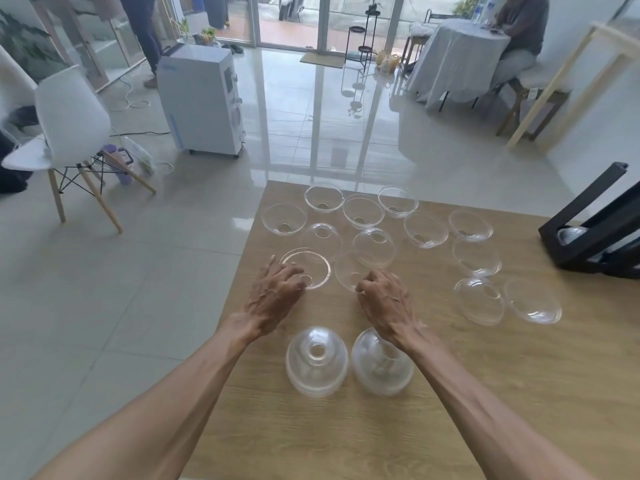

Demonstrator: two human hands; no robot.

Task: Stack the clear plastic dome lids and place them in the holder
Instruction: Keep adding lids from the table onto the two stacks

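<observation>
Looks like a home living room: glossy tiled floor (294, 109), glass sliding doors (291, 19) at top, white chair (69, 112) at left, cloth-draped table (457, 57) at upper right.

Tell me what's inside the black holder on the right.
Inside the black holder, clear plastic dome lids show at its lower end. How many, and whether more sit further up, is hidden by the frame.

Light wooden table (485, 393), loose clear dome lids (363, 211) scattered across it, two short lid stacks (317, 362) near edge, black holder (588, 233) at right
</observation>
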